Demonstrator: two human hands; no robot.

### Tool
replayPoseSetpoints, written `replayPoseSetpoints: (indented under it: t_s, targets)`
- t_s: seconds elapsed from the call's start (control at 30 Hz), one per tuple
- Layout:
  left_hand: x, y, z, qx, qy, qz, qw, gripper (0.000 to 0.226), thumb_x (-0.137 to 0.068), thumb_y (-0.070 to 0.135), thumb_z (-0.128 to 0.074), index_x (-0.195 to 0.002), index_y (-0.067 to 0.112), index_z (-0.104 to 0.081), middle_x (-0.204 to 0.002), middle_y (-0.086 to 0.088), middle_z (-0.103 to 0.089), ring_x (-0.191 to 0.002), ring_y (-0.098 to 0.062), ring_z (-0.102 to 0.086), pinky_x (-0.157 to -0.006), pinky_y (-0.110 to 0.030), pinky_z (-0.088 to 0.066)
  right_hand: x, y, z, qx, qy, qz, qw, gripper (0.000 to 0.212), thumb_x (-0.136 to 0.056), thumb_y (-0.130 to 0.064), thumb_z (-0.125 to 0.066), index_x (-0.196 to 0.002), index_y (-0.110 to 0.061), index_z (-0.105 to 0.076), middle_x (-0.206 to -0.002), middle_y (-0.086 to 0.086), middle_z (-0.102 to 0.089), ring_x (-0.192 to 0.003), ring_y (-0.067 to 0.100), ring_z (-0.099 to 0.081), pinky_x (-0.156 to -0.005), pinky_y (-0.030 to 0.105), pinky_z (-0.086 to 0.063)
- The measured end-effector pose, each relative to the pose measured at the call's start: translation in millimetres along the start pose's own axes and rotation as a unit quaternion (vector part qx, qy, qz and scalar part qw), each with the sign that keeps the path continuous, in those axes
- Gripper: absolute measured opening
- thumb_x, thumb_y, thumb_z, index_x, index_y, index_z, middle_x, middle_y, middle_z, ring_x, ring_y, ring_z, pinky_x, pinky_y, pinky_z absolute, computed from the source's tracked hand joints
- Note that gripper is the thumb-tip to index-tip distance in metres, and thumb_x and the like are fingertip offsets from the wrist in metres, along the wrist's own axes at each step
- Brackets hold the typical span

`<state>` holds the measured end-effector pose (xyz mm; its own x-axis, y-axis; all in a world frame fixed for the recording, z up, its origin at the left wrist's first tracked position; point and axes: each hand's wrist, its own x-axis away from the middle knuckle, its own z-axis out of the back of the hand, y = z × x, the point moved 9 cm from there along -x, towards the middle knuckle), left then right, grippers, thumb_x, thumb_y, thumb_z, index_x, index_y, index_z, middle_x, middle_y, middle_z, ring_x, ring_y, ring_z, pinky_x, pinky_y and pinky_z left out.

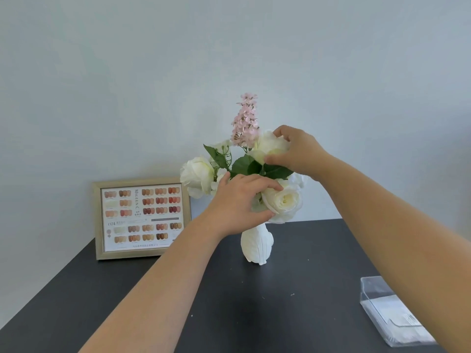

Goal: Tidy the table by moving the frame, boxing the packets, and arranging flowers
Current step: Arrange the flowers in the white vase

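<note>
The flowers [244, 159] were stood upright in the white vase [257, 244], right of the frame [142, 219]. The front rose [284, 202] was cupped by the left hand [237, 202]; the upper rose [267, 145] was pinched by the right hand [298, 151], directly above.

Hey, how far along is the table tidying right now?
Looks done: frame stands against the wall, packets sit in the clear box. In hand: left hand and right hand adjust white roses in the vase. Left: finishing the flowers.
</note>
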<state>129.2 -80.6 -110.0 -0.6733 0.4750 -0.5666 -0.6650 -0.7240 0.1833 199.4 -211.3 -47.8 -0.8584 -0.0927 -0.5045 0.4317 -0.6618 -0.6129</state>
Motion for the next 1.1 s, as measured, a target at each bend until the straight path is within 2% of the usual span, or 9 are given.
replayPoseSetpoints:
  t_s: [0.13, 0.23, 0.37, 0.53, 0.7, 0.83, 0.9, 1.0, 1.1]
  targets:
    - [1.7, -7.2, 14.6, 0.093, 0.052, -0.012, 0.994, 0.046, -0.074, 0.045, -0.074, -0.118, 0.038, -0.062, -0.123, 0.020, -0.057, -0.118, -0.004, -0.046, -0.105, -0.039, -0.033, 6.3, 4.5, -13.3, 0.043, -0.048, 0.001, 0.998, 0.029, -0.073, -0.032, -0.077, -0.094, -0.027, -0.058, -0.082, -0.006, -0.056, -0.065, 0.011, -0.052, -0.054, 0.026, -0.042]
    - [4.8, -24.6, 28.5, 0.139, 0.112, 0.017, 0.984, 0.040, -0.083, 0.049, -0.066, -0.120, 0.036, -0.061, -0.130, 0.017, -0.051, -0.127, -0.006, -0.039, -0.105, -0.030, -0.029, 8.7, 6.1, -14.6, 0.084, -0.072, -0.001, 0.994, 0.021, -0.074, -0.030, -0.075, -0.087, -0.020, -0.061, -0.081, 0.000, -0.059, -0.069, 0.019, -0.055, -0.054, 0.027, -0.043]
    - [6.9, -45.1, 17.7, 0.056, 0.103, 0.080, 0.990, 0.050, -0.091, 0.055, -0.049, -0.135, 0.031, -0.052, -0.144, 0.009, -0.043, -0.134, -0.012, -0.029, -0.113, -0.040, -0.021, 10.0, 7.0, -3.0, 0.070, -0.047, -0.008, 0.996, 0.019, -0.077, -0.031, -0.073, -0.092, -0.025, -0.062, -0.093, -0.003, -0.060, -0.069, 0.015, -0.060, -0.050, 0.022, -0.041]
    - [11.8, -50.3, -12.1, 0.118, 0.048, 0.102, 0.987, 0.061, -0.096, 0.055, -0.043, -0.151, 0.031, -0.030, -0.159, 0.009, -0.023, -0.147, -0.016, -0.009, -0.118, -0.047, -0.013, 16.6, 15.5, -10.1, 0.024, -0.027, -0.025, 0.999, 0.008, -0.080, -0.030, -0.071, -0.086, -0.026, -0.068, -0.090, -0.005, -0.067, -0.070, 0.006, -0.060, -0.056, 0.020, -0.045]
    - [14.6, -49.8, 7.5, 0.128, 0.126, 0.095, 0.979, 0.060, -0.097, 0.057, -0.036, -0.151, 0.032, -0.028, -0.160, 0.006, -0.023, -0.148, -0.017, -0.011, -0.118, -0.049, -0.012, 13.7, 24.1, 20.1, -0.048, 0.012, -0.031, 0.998, 0.023, -0.077, -0.055, -0.067, -0.092, -0.039, -0.072, -0.094, -0.016, -0.065, -0.084, 0.003, -0.059, -0.068, 0.022, -0.044]
    - [18.8, -67.9, 23.1, 0.077, 0.168, 0.128, 0.974, 0.056, -0.099, 0.054, -0.035, -0.151, 0.033, -0.029, -0.161, 0.003, -0.023, -0.148, -0.018, -0.011, -0.118, -0.048, -0.011, 8.5, 68.0, 33.3, -0.174, 0.097, -0.123, 0.972, 0.020, -0.087, -0.040, -0.054, -0.104, -0.036, -0.065, -0.107, -0.009, -0.063, -0.094, 0.016, -0.056, -0.078, 0.030, -0.042]
    - [18.0, -75.4, 16.0, 0.062, 0.136, 0.154, 0.977, 0.057, -0.099, 0.056, -0.033, -0.151, 0.037, -0.025, -0.163, 0.002, -0.017, -0.149, -0.021, -0.006, -0.118, -0.050, -0.009, 14.3, 98.7, 11.5, -0.179, 0.048, -0.210, 0.960, 0.028, -0.090, -0.033, -0.053, -0.117, -0.031, -0.060, -0.117, -0.004, -0.057, -0.099, 0.020, -0.051, -0.083, 0.034, -0.041]
    - [20.2, -84.8, 10.5, 0.008, 0.124, 0.198, 0.972, 0.060, -0.094, 0.065, -0.025, -0.150, 0.044, -0.021, -0.165, 0.002, -0.003, -0.149, -0.027, 0.005, -0.117, -0.051, 0.000, 34.0, 128.6, -27.5, -0.243, -0.065, -0.325, 0.912, 0.025, -0.087, -0.032, -0.057, -0.111, -0.026, -0.063, -0.119, 0.001, -0.056, -0.098, 0.026, -0.052, -0.080, 0.039, -0.046]
    - [26.5, -103.7, 31.6, -0.012, 0.184, 0.266, 0.946, 0.065, -0.091, 0.067, -0.023, -0.150, 0.041, -0.023, -0.165, 0.000, 0.000, -0.148, -0.031, 0.004, -0.115, -0.053, 0.000, 27.2, 129.9, -31.9, -0.301, -0.064, -0.311, 0.899, 0.024, -0.085, -0.024, -0.058, -0.108, -0.023, -0.065, -0.117, 0.003, -0.059, -0.098, 0.031, -0.060, -0.081, 0.043, -0.053]
